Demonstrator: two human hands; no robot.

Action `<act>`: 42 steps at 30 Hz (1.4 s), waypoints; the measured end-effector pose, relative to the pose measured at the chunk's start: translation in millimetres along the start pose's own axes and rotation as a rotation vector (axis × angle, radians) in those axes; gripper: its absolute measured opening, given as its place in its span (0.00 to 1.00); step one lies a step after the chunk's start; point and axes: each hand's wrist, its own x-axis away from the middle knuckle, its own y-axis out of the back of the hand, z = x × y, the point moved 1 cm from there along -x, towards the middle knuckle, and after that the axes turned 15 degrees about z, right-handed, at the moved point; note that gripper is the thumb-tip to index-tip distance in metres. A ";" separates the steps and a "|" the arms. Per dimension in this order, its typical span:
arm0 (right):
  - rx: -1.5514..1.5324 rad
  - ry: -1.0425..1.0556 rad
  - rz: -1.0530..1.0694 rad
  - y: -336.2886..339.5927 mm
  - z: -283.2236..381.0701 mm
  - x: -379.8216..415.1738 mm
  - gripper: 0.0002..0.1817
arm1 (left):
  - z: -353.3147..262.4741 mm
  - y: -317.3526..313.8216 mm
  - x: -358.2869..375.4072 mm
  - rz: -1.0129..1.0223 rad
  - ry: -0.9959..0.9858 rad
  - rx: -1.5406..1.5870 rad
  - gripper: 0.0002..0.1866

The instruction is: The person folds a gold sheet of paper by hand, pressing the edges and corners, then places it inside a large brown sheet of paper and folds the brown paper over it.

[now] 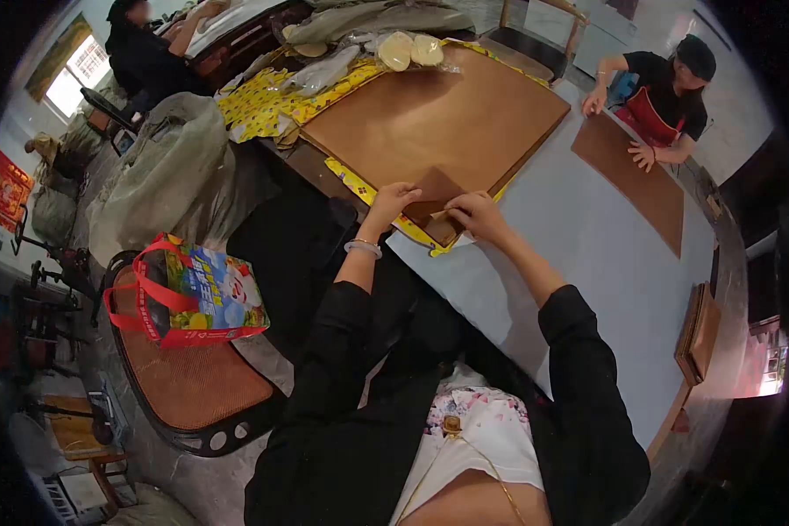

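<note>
A large stack of flat brown sheets (447, 114) lies on the table in front of me. At its near corner my left hand (398, 198) pinches a lifted, folded-back flap of the top sheet. My right hand (475, 213) is closed at the same corner, fingers together on the sheet's edge; its fingertips are partly hidden. A small lighter brown patch (443, 230) shows under the raised flap. Yellow patterned wrapping (352, 180) pokes out from beneath the stack along its left and near edges.
Clear bags with round pale items (410, 51) lie at the stack's far edge. Across the pale tabletop (535, 254), a co-worker handles another brown sheet (631, 180). Folded brown pieces (700, 333) sit at right. A shopping bag (206, 294) stands on a chair (193, 386) at left.
</note>
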 end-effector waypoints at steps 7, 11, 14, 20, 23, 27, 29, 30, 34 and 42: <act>-0.352 -0.200 0.000 13.6 16.9 -5.1 0.10 | -22.9 -8.3 11.4 -0.061 0.026 -0.069 0.17; -0.334 -0.131 -0.152 2.1 3.2 -13.2 0.11 | -19.3 -5.6 7.2 -0.015 0.019 0.007 0.16; -0.220 -0.096 -0.230 0.9 2.4 -18.5 0.09 | -9.5 -3.3 3.0 -0.036 0.027 0.052 0.17; 0.076 -0.120 -0.442 1.8 14.5 -30.7 0.06 | -10.7 -0.6 3.8 -0.028 -0.001 0.014 0.17; -0.047 -0.088 -0.504 -2.8 10.9 -35.0 0.06 | -11.7 -0.8 6.0 -0.028 -0.015 0.012 0.18; -0.110 -0.138 -0.450 -10.8 5.8 -33.6 0.07 | 5.8 2.9 -3.6 -0.023 -0.036 0.117 0.19; -0.080 -0.146 -0.479 -13.3 2.9 -32.1 0.07 | -8.7 -2.3 4.0 -0.059 0.003 0.172 0.15; -0.082 -0.146 -0.469 -11.6 4.4 -31.6 0.07 | -8.2 -2.1 3.5 -0.058 0.003 0.173 0.15; -0.045 -0.072 -0.462 -4.5 12.6 -29.7 0.07 | -8.2 -2.3 4.2 -0.036 -0.016 0.182 0.14; -0.061 -0.167 -0.433 -7.5 14.1 -32.3 0.08 | 2.1 0.0 0.0 -0.006 -0.011 0.241 0.17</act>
